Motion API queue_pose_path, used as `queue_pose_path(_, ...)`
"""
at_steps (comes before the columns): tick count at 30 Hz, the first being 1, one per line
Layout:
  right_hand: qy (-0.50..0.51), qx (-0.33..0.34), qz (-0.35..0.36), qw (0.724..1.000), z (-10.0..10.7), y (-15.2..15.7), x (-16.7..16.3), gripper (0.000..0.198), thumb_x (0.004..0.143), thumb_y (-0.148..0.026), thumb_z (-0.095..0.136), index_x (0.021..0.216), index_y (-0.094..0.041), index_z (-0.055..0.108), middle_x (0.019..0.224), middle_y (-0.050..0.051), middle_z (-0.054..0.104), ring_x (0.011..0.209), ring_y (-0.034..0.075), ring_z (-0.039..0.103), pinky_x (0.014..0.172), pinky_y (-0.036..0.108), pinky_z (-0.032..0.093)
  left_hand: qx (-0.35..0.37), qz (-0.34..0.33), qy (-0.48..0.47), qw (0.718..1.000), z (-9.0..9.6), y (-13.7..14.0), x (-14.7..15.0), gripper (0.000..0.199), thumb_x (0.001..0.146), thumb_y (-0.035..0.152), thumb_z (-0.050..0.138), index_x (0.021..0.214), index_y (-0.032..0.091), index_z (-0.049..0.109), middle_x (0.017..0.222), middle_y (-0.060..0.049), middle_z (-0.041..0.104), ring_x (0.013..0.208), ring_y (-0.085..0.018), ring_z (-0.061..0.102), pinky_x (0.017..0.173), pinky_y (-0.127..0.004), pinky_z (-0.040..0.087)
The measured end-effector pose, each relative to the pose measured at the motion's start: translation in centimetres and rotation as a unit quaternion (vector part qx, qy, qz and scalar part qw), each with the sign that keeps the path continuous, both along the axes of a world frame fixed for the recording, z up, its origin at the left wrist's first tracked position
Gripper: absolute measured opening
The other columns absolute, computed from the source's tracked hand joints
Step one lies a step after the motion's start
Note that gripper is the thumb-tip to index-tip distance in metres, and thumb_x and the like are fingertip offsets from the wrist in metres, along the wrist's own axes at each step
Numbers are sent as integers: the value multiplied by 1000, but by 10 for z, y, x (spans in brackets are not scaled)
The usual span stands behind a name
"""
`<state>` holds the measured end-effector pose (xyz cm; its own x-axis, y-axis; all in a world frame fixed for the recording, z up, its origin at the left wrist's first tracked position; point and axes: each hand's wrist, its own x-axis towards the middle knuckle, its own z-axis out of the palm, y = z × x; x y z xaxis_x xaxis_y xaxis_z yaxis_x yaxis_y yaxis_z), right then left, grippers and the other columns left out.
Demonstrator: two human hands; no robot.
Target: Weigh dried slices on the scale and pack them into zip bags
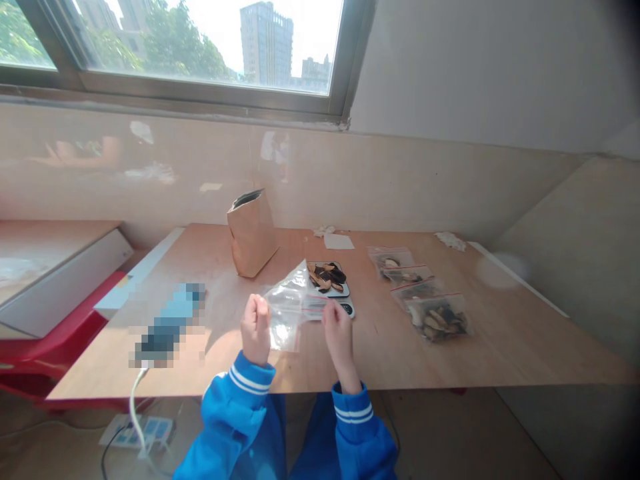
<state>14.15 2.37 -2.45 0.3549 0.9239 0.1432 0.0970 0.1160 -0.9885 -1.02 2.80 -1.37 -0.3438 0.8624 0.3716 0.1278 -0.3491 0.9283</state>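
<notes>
Between my two hands a clear zip bag (286, 300) with a red line along its edge is stretched out above the table. My left hand (257, 328) is closed on the bag's left side. At its right, by the red line, my right hand (337, 331) pinches it. Just behind the bag sits a white kitchen scale (341, 291), partly hidden by the plastic and my right hand. Dark brown dried slices (327, 276), pale on some faces, lie on the scale. Another clear bag (284, 339) seems to show beneath the held one; I cannot tell if they are separate.
Filled zip bags (440, 319) of dried slices overlap at the right. A brown paper bag (253, 233) stands open at the back left. White paper (339, 241) and crumpled tissue (451, 241) lie farther back. A blurred-out device (173, 327) with a white cable (134, 400) lies left.
</notes>
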Motion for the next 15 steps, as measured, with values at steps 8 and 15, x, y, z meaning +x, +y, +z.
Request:
queue_pose_path(8,41,-1,72,997,13,-9,29,49,85,-63,45,58,-23,41,50,-5,39,46,11,35,44,23,32,72,-4,70,995,11,13,-23,36,93,51,42,72,21,48,73,-1,50,71,-16,53,69,-30,46)
queue_pose_path(15,7,21,195,981,17,-14,-5,41,91,-56,44,88,-21,64,68,1,60,64,17,56,60,27,47,97,-196,125,968,-13,-1,13,55,86,54,53,131,23,51,133,-13,55,125,-29,51,106,-46,41)
